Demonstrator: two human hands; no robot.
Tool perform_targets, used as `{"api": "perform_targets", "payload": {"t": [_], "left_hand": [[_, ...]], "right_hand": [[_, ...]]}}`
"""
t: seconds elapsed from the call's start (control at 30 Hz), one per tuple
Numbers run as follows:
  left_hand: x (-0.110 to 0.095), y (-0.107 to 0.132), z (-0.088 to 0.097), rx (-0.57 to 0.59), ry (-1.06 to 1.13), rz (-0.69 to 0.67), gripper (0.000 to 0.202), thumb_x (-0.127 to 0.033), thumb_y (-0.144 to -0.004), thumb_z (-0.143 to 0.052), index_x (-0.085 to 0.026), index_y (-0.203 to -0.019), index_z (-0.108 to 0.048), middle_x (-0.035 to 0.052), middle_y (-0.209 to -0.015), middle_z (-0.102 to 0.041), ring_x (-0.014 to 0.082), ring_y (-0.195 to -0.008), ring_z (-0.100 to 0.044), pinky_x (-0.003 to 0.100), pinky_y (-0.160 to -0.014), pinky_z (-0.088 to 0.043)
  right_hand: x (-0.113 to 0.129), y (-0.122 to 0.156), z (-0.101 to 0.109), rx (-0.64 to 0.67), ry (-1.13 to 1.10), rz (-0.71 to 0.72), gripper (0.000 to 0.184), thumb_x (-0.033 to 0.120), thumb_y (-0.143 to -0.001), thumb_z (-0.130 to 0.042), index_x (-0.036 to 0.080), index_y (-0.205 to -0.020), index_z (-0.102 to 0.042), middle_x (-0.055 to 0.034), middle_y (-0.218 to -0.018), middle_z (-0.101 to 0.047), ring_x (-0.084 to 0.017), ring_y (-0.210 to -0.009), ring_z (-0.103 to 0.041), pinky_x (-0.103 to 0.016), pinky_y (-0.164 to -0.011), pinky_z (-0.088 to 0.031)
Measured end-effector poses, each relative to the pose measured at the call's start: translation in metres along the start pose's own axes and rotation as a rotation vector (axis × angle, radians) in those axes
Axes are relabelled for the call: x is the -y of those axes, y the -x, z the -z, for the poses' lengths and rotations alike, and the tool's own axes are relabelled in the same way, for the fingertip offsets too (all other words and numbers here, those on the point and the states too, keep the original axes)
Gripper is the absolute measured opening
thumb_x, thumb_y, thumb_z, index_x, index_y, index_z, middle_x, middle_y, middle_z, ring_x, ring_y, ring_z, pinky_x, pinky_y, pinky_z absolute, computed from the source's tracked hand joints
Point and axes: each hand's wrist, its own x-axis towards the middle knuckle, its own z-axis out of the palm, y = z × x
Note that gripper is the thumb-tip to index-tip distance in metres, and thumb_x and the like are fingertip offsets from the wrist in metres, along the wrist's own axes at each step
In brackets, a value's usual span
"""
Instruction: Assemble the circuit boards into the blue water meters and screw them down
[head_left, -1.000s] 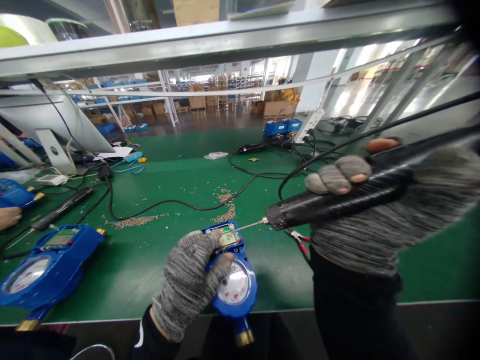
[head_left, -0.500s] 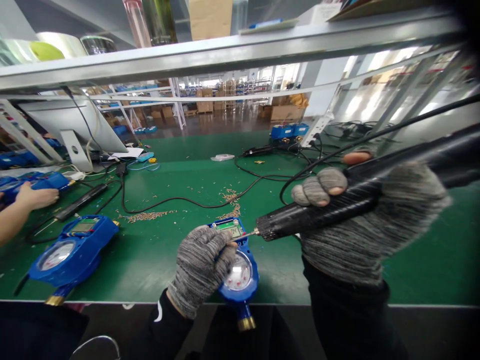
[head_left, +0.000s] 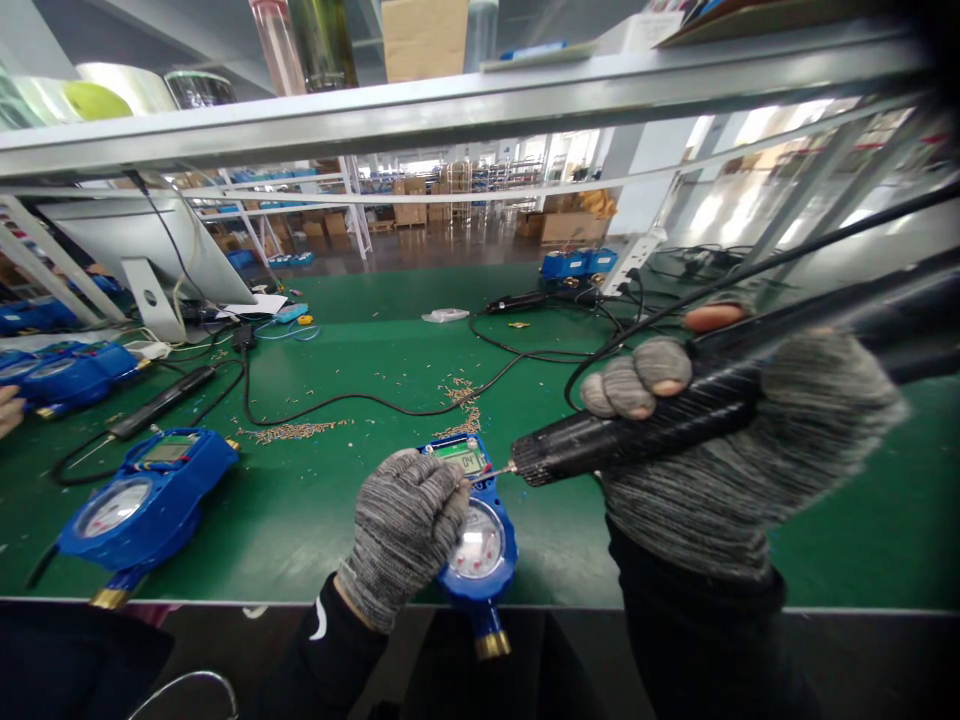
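Note:
My right hand (head_left: 697, 450), in a grey fingerless glove, is wrapped round a black electric screwdriver (head_left: 600, 440). Its thin bit points left, over the small display of a blue water meter (head_left: 480, 560). That meter lies at the table's front edge, its round dial up and a brass end toward me. My left hand (head_left: 405, 525), gloved alike, is closed at the meter's left side. Thumb and fingertips are pinched together at the tip of the bit; what they hold, if anything, is hidden.
Small screws (head_left: 296, 432) lie scattered on the green table (head_left: 360, 350). A second blue meter (head_left: 150, 500) sits left, with another black screwdriver (head_left: 161, 405) behind it. A co-worker's hand (head_left: 9, 410) is at the far left. A cable crosses the middle; a metal shelf (head_left: 420, 125) spans above.
The co-worker's hand has drawn back to the left, away from the blue meters there. My left fingertips have shifted slightly at the bit; the screwdriver has barely moved.

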Motion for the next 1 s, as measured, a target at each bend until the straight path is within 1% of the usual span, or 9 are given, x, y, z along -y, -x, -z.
{"api": "perform_targets", "payload": {"t": [0.2,0.43,0.67,0.9,1.0], "left_hand": [[-0.0013,-0.0019,0.0002,0.01,-0.007,0.007,0.014,-0.023,-0.083,-0.059,-0.019,-0.088,-0.071,0.0027,-0.082,-0.074,0.0204,-0.075,-0.067,0.041,-0.077,-0.058],[-0.0007,-0.0007,-0.0009,0.019,-0.024,0.008,0.016,-0.023,-0.083,-0.058,-0.018,-0.09,-0.072,0.0036,-0.082,-0.074,0.0211,-0.075,-0.067,0.043,-0.076,-0.058],[0.0002,0.0013,-0.0019,0.024,-0.034,0.003,0.016,-0.023,-0.083,-0.058,-0.018,-0.09,-0.072,0.0039,-0.085,-0.074,0.0224,-0.077,-0.068,0.044,-0.077,-0.058],[-0.0016,0.0017,-0.0034,-0.02,-0.057,-0.012,0.015,-0.024,-0.084,-0.058,-0.017,-0.087,-0.072,0.0054,-0.082,-0.074,0.0215,-0.075,-0.068,0.043,-0.078,-0.057],[-0.001,0.0026,-0.0037,-0.024,-0.056,-0.008,0.015,-0.023,-0.084,-0.059,-0.017,-0.089,-0.071,0.0057,-0.084,-0.074,0.0217,-0.076,-0.068,0.043,-0.077,-0.057]], "right_hand": [[-0.001,0.0016,-0.0025,-0.02,0.003,0.018,0.035,0.044,-0.066,-0.075,0.019,-0.083,-0.059,0.003,-0.055,-0.048,-0.013,-0.05,-0.037,-0.026,-0.046,-0.034],[0.0001,0.003,-0.0024,0.015,0.001,0.037,0.03,0.042,-0.071,-0.072,0.018,-0.084,-0.061,0.0025,-0.055,-0.05,-0.013,-0.049,-0.04,-0.026,-0.046,-0.037],[-0.0008,0.0039,-0.0033,0.017,0.009,0.037,0.031,0.043,-0.07,-0.072,0.018,-0.084,-0.06,0.0027,-0.056,-0.049,-0.012,-0.051,-0.04,-0.026,-0.047,-0.037],[-0.0018,0.0044,-0.0025,0.037,0.017,0.032,0.026,0.042,-0.071,-0.072,0.02,-0.083,-0.063,0.0032,-0.057,-0.048,-0.012,-0.05,-0.042,-0.026,-0.047,-0.038],[-0.002,0.0035,-0.0015,0.039,0.004,0.025,0.025,0.042,-0.072,-0.071,0.021,-0.083,-0.063,0.003,-0.057,-0.049,-0.012,-0.049,-0.042,-0.026,-0.047,-0.037]]}}
